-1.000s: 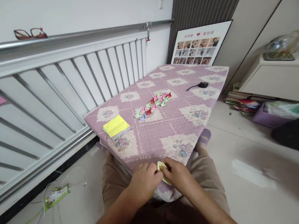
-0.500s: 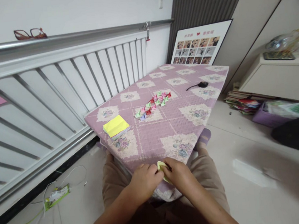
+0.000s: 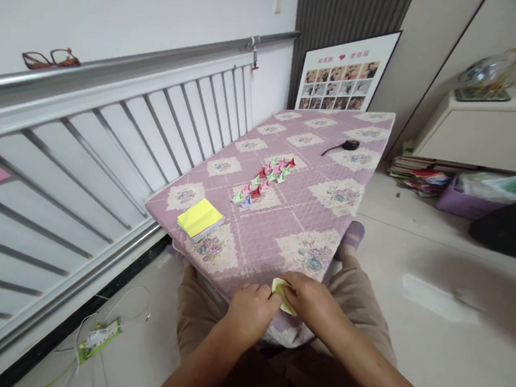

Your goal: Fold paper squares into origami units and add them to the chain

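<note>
A small piece of pale yellow folded paper [image 3: 282, 292] is pinched between both hands at the near edge of the table. My left hand [image 3: 251, 309] grips its left side with curled fingers. On the other side, my right hand [image 3: 308, 298] holds it, fingers bent over the paper. The exact folds are partly hidden by the fingers. Farther up the cloth lies a stack of square paper [image 3: 200, 218] with a yellow sheet on top. Beyond it, several small folded paper pieces [image 3: 256, 192] in green, pink, red and blue stand in slanting rows.
A floral purple tablecloth [image 3: 264, 248] covers the table. A black object with a thin tail [image 3: 350, 145] lies at its far right. A white radiator [image 3: 140, 138] runs along the left, with glasses [image 3: 51, 58] on the pipe above. A power strip [image 3: 100, 339] sits on the floor.
The yellow paper has turned slightly between the fingers, showing a little more of its face. Both hands stay in nearly the same place; everything on the table is unmoved.
</note>
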Motion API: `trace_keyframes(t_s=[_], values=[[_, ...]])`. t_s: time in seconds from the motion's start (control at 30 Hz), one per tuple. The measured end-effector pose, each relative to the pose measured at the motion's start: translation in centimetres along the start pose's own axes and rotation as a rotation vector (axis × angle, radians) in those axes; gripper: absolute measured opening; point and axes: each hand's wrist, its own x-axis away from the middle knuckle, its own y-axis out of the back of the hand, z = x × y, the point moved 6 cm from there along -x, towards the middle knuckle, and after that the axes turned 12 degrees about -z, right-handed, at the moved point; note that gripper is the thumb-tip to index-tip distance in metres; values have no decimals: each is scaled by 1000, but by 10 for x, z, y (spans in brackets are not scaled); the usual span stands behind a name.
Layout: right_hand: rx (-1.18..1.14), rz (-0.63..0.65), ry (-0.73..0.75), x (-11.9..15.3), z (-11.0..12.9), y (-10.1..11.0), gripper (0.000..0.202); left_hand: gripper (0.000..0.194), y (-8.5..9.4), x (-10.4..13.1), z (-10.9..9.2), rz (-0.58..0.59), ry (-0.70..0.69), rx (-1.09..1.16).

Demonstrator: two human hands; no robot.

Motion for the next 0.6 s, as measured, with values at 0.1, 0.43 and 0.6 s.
trace_keyframes(t_s=[0.1,0.43,0.6], values=[[29,-3,-17,1,-2,-1,15,14,1,0,3,18,18,7],[-330,-38,5,1,-3,8,11,24,7,-2,19,27,112,195],[-476,37,-40,3,1,11,19,27,17,0,23,-62,117,317]])
